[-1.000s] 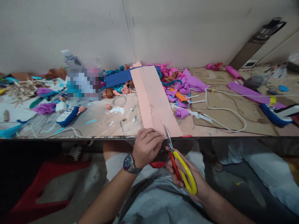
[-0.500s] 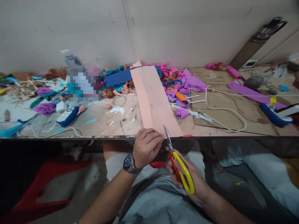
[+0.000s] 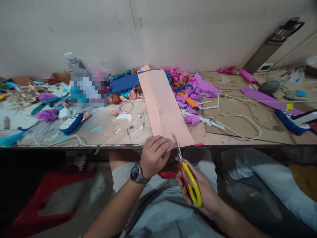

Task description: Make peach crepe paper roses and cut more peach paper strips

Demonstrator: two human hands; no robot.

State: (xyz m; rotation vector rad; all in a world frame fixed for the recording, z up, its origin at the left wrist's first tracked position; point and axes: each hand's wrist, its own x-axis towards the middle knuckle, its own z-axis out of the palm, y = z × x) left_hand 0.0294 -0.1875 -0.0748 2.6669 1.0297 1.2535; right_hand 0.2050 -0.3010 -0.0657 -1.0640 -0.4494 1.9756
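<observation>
left hand [image 3: 154, 156]: pinching peach paper [image 3: 166, 105] | right hand [image 3: 207, 195]: grip clamped round scissors [image 3: 187, 168]

Worktop [image 3: 111, 132]: light brown, paint-stained, dark front edge. Peach paper strip [image 3: 165, 105] across the middle, far end over a heap of coloured scraps [image 3: 183, 79], near end at the front edge. Left side: blue-and-white device [image 3: 71, 123], white cord [image 3: 71, 138], crumpled purple paper [image 3: 48, 115], pale shavings [image 3: 23, 96]. Thin wire ring [image 3: 133, 107] left of the strip. Right side: flat printed cardboard [image 3: 232, 124], second blue device [image 3: 289, 123] farther right, tall flask [image 3: 266, 54] at the back.
</observation>
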